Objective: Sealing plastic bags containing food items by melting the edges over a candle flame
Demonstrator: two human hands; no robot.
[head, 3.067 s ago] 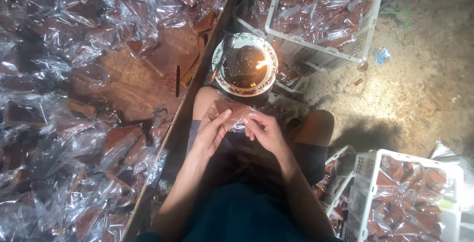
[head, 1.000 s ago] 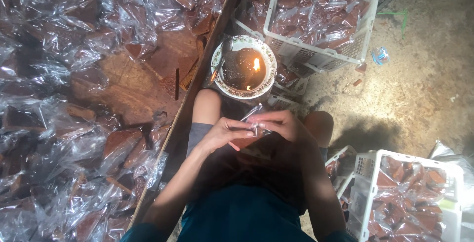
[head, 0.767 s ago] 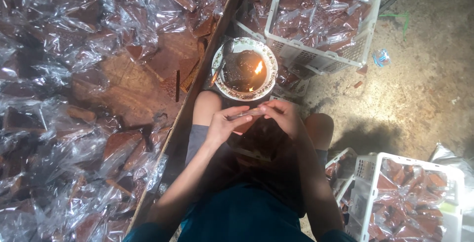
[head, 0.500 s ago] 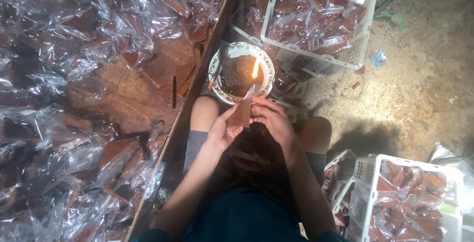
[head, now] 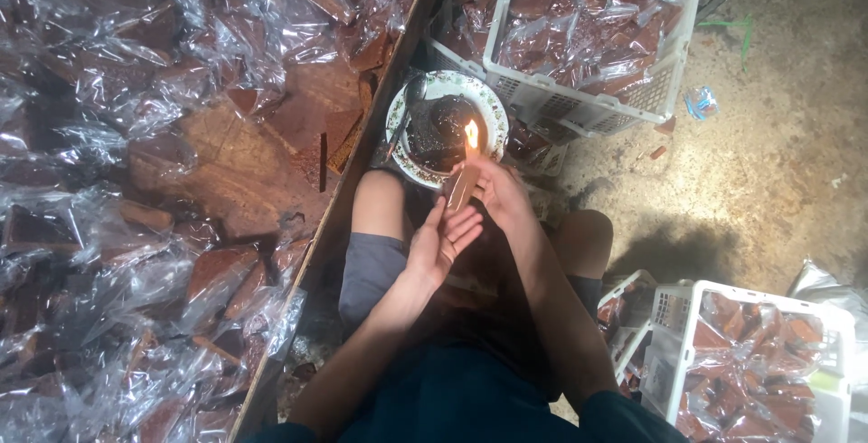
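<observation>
over dirt floor [head: 778,181], right hand [head: 500,192] grips packet [head: 459,188] at flame [head: 471,133]; left hand [head: 440,242] open.

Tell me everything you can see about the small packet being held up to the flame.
The small brown packet in clear plastic wrap is narrow and oblong, its content a reddish-brown slab. It stands nearly upright, tilted slightly, with its top end at the small candle flame above the round patterned plate. The right hand grips it from the side; the left hand sits just below, fingers open, close by its lower end. Whether the wrap's top is sealed cannot be told.
</observation>
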